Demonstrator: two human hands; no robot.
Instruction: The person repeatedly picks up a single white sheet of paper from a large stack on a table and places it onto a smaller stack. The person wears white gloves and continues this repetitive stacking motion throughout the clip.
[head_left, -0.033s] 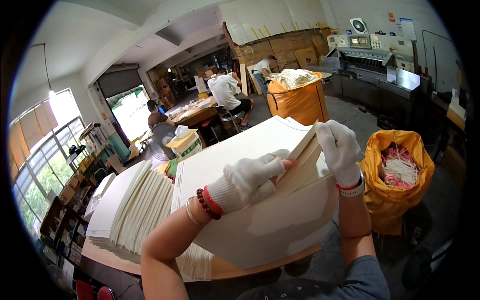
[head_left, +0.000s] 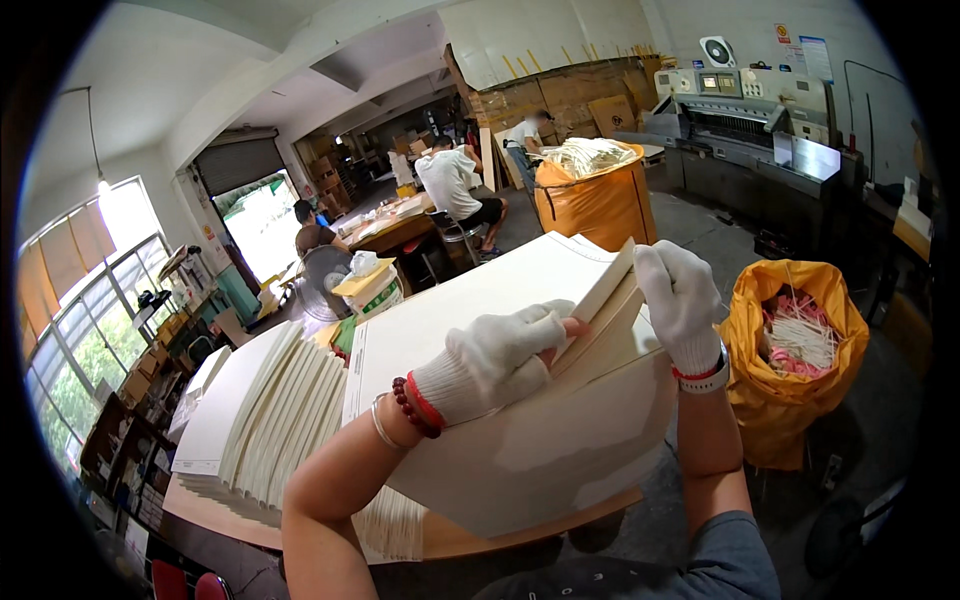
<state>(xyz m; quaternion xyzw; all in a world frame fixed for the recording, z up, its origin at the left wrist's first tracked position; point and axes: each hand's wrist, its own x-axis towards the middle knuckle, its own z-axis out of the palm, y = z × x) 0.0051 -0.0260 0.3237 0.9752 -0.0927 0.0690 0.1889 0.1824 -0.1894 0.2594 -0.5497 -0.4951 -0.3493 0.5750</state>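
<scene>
A broad stack of large white paper sheets (head_left: pixel 450 300) lies in front of me, its near part hanging down over the table's edge. My left hand (head_left: pixel 495 362), in a white knit glove with a bare fingertip showing, is closed on the raised edge of the sheets. At the right corner my right hand (head_left: pixel 678 305), gloved too, is curled round the upper end of a bent-up paper edge strip (head_left: pixel 608 298). Part of that grip is hidden by the fingers. Left of the stack, a fanned pile of thick white sheets (head_left: pixel 270 400) rests on the wooden table (head_left: pixel 535 540).
An orange sack (head_left: pixel 795 420) of white and pink paper scraps stands at my right; a larger orange sack (head_left: pixel 595 205) is beyond the table. A cutting machine (head_left: pixel 745 130) is far right. Another person (head_left: pixel 450 180) sits at a desk behind a fan (head_left: pixel 325 280) and box (head_left: pixel 370 290).
</scene>
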